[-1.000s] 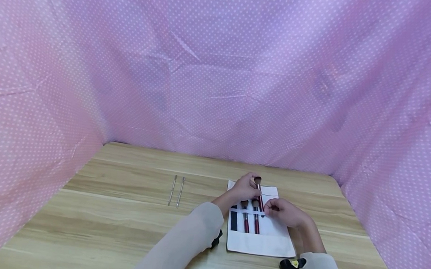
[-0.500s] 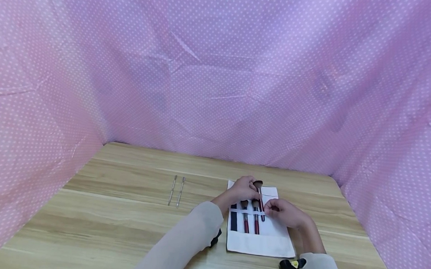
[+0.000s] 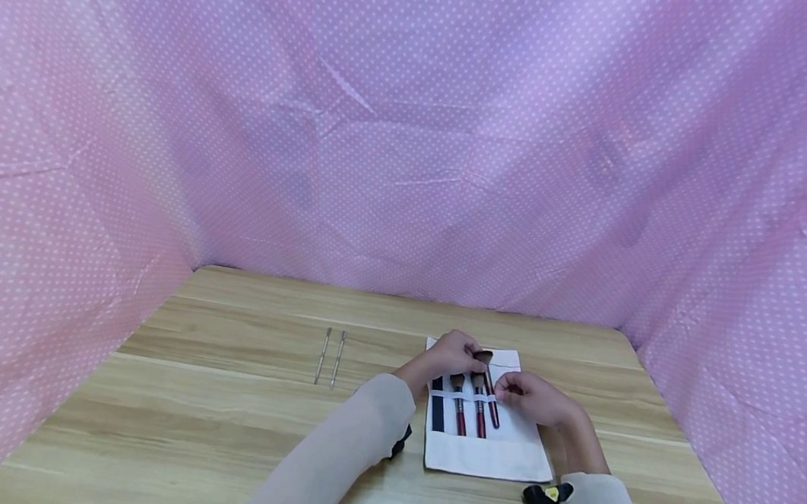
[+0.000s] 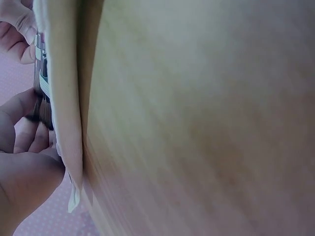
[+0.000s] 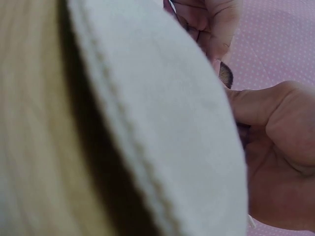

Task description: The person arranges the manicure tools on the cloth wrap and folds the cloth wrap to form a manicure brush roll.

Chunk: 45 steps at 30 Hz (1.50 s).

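Currently, fingers of the left hand [image 3: 454, 354] pinch a red-handled, dark-bristled makeup brush [image 3: 493, 413], just beside the fingers of the right hand [image 3: 536, 400] gripping a white elastic strap [image 3: 470, 397].

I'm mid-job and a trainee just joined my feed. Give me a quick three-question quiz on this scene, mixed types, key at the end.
1. How many red-handled brushes are in view?
2. True or false: two metal sticks lie on the table, left of the white cloth.
3. What does the left hand hold?
A. a metal stick
B. a brush
C. nothing

Key:
1. Three.
2. True.
3. B: the rightmost brush, near its bristles.
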### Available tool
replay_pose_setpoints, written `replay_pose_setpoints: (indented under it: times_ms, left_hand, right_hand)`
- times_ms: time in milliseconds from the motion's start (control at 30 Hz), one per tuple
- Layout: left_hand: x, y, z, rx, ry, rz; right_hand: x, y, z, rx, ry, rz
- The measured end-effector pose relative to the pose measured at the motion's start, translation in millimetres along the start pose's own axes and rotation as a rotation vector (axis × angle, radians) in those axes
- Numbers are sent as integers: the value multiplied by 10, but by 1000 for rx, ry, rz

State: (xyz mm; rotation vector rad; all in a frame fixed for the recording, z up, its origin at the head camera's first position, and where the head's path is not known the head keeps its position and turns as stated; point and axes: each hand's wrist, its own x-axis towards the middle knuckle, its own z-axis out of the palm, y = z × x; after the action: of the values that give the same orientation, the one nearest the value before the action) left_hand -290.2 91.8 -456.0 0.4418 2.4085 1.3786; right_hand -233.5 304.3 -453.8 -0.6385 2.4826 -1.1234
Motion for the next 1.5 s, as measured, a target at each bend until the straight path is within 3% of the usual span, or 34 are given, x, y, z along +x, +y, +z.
replay_pose_setpoints:
  times_ms: [200,567,1067,1500]
  left_hand:
    - [-35,27,-7,87,-62,26]
    - [-1,-34,10,124,-67,90]
    - [-31,-2,-5,146,-139,48]
    - [-19,10,1,157,-182,70]
  right_hand:
    - [1,-13,2,3,0,-10]
    - [-5,10,-1,-11,-5,0]
    - [0,31,-13,8,6,25]
    - [-74,-55,-89,20,50,-6]
